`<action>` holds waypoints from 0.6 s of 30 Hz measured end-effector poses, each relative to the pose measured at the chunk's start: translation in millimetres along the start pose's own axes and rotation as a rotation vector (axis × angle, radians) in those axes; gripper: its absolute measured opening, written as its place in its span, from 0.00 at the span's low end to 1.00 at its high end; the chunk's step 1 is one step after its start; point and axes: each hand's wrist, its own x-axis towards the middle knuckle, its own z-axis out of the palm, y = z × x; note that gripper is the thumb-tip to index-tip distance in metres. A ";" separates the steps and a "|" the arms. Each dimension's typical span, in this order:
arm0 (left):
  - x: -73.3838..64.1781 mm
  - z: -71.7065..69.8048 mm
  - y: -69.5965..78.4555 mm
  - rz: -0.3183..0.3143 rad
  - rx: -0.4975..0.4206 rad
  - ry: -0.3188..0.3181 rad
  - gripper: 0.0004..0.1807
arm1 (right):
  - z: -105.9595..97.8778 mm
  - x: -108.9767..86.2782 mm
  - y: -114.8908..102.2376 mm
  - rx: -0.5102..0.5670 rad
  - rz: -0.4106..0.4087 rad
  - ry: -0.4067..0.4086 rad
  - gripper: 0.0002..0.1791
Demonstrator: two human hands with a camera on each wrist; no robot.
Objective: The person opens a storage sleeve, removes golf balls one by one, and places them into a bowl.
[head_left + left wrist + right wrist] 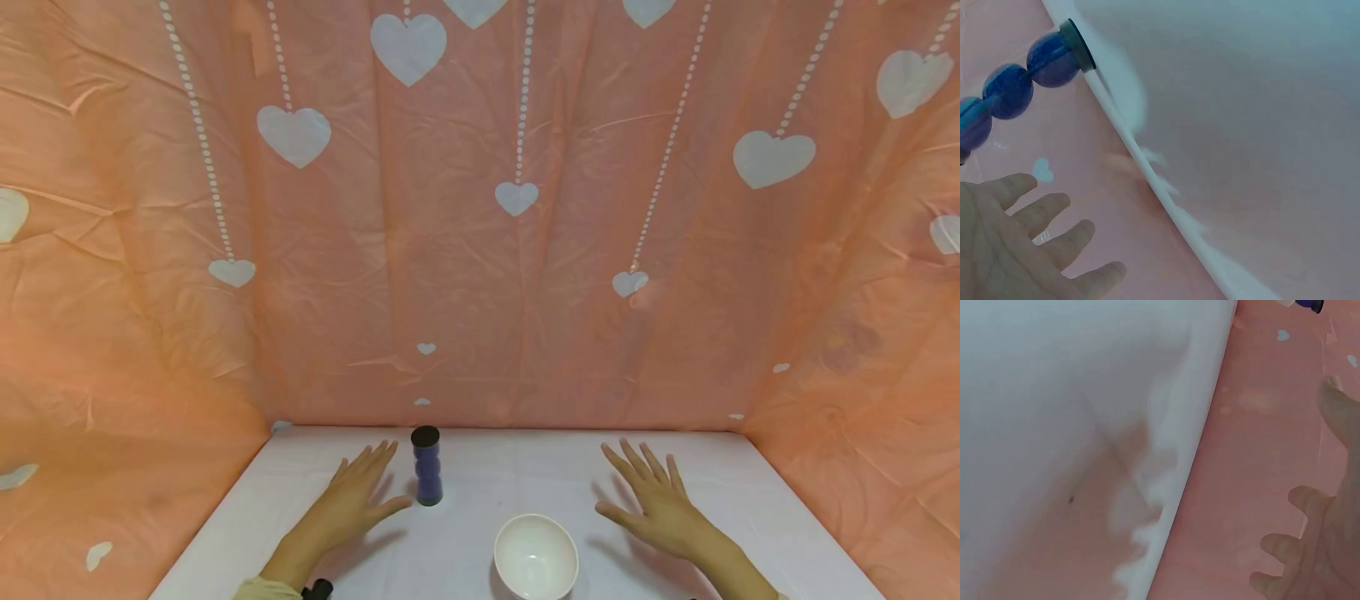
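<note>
A tube of blue-purple balls with dark end caps [427, 475] stands upright on the white table. Just left of it, my left hand [348, 504] hovers with fingers spread, its thumb near the tube but apart from it. The left wrist view shows the palm [1004, 250] holding nothing, with the ball tube [1010, 90] beyond the fingers. A white bowl [536, 557], with nothing seen inside, sits at the front middle. My right hand [663, 517] is to the bowl's right, fingers spread. In the right wrist view that hand [1322, 544] holds nothing.
The white table [510, 475] is enclosed at the back and both sides by an orange-pink sheet [465, 292] with white hearts. A small black object [318, 589] shows beside the left wrist at the lower edge.
</note>
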 end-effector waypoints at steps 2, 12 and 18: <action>2.6 1.3 1.8 0.000 -0.011 -0.017 0.52 | 0.3 1.0 -2.2 0.005 -0.001 -0.004 0.47; 15.6 10.4 8.8 -0.023 -0.119 -0.086 0.54 | 4.2 7.3 -9.2 0.027 -0.010 -0.012 0.48; 22.3 15.7 9.7 -0.055 -0.209 -0.096 0.54 | 8.6 11.6 -12.1 0.042 -0.020 -0.023 0.48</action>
